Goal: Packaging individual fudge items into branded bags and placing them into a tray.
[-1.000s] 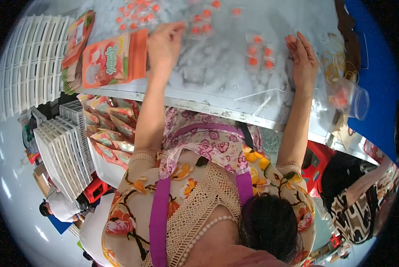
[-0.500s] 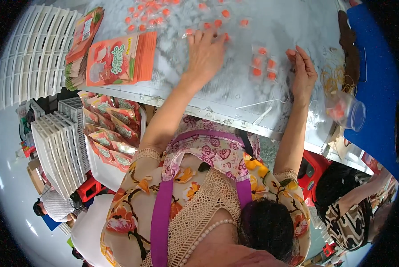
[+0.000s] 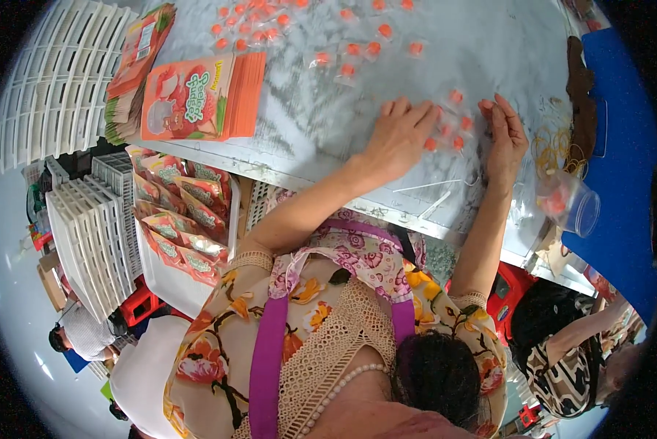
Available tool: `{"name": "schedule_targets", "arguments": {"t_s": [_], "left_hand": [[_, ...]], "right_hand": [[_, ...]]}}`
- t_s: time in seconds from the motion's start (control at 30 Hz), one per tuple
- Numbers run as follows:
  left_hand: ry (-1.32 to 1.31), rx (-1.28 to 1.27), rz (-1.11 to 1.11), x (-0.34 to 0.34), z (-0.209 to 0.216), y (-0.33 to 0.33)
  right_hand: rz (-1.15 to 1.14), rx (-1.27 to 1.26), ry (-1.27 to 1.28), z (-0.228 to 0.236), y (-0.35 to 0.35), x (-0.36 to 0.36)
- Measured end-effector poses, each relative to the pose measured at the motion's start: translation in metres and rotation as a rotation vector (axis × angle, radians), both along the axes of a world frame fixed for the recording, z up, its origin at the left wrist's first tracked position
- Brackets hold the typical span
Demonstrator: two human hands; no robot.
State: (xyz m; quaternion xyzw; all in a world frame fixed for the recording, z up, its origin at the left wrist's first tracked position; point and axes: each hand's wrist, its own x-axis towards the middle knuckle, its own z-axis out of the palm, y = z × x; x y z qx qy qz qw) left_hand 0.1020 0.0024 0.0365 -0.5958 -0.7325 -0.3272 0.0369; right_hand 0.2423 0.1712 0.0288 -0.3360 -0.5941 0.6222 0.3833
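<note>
My left hand (image 3: 400, 143) reaches over the grey-white tabletop, fingers bent down. Its index fingertip meets a small clear packet with a round red-orange piece (image 3: 438, 110), at the left side of a small group of such packets (image 3: 458, 143). On the other side of this group, my right hand (image 3: 505, 143) rests on edge, fingers loosely curved and apart, nothing visible in them. More loose packets (image 3: 373, 49) lie scattered farther off, with a denser cluster (image 3: 258, 35) at the far left. Whatever lies under my left palm is hidden.
Flat red pouches (image 3: 189, 99) lie stacked at the left. Below them stands a white tub (image 3: 169, 282) of filled pouches (image 3: 178, 212), beside stacked white crates (image 3: 87, 241). Rubber bands (image 3: 555, 146) and a tipped clear cup (image 3: 579, 205) are at the right; white strips (image 3: 434, 205) lie near the edge.
My left hand has moved right and nearer, from the scattered packets to the small group, bringing a packet along. My right hand stays beside the group. The whole view has shifted slightly.
</note>
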Motion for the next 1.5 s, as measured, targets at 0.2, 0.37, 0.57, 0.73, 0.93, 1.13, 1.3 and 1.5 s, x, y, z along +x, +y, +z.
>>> {"name": "schedule_targets", "arguments": {"t_s": [0.2,0.37,0.57,0.73,0.93,1.13,1.3,1.5], "left_hand": [[-0.1,0.08,0.193,-0.092,0.033,-0.015],[-0.05,-0.062,0.294,-0.156,0.007,-0.028],[-0.369,-0.126,0.324,-0.147,0.009,-0.042],[-0.342,-0.074,0.325,-0.158,0.007,-0.042],[-0.379,-0.11,0.268,-0.15,0.01,-0.033],[-0.411,-0.064,0.279,-0.155,0.01,-0.041],[-0.335,-0.091,0.269,-0.158,0.005,-0.038],[-0.534,-0.196,0.123,-0.151,0.006,-0.046]], "right_hand": [[0.095,0.229,-0.171,0.038,-0.01,-0.024],[0.272,0.86,-0.434,0.018,0.002,-0.102],[0.498,0.8,-0.433,0.007,-0.016,-0.118],[0.458,0.677,-0.384,0.014,-0.019,-0.133],[0.526,0.918,-0.345,-0.005,-0.025,-0.15],[0.421,0.856,-0.328,0.009,-0.009,-0.152],[0.448,1.052,-0.493,0.003,0.011,-0.175],[0.629,0.807,-0.352,0.005,-0.019,-0.155]]}}
